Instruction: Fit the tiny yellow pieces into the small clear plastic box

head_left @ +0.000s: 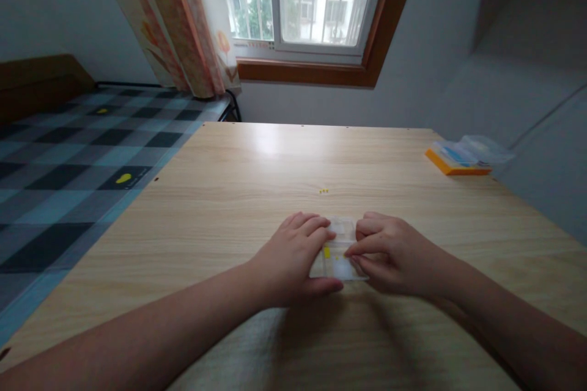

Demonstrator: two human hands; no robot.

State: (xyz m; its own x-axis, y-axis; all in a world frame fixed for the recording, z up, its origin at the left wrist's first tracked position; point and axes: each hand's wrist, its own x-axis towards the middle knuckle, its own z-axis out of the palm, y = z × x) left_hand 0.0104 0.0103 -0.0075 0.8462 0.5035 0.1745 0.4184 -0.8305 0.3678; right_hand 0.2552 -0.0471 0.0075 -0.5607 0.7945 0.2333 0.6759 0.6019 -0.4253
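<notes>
A small clear plastic box (342, 268) lies on the table with its transparent lid (345, 227) folded back toward the far side. In it are a yellow patch (327, 252) and a few tiny yellow bits. My left hand (300, 256) grips the box from the left, with the thumb along the near edge and the fingers by the lid. Over the right part of the box, my right hand (394, 253) has its thumb and index finger pinched together. Whatever sits between those fingertips is too small to make out.
Several tiny yellow pieces (323, 191) lie on the wooden table (220, 208) beyond the box. An orange box with clear plastic packaging (463, 159) rests near the far right edge. To the left is a bed with a checked cover (92, 165); a window stands behind.
</notes>
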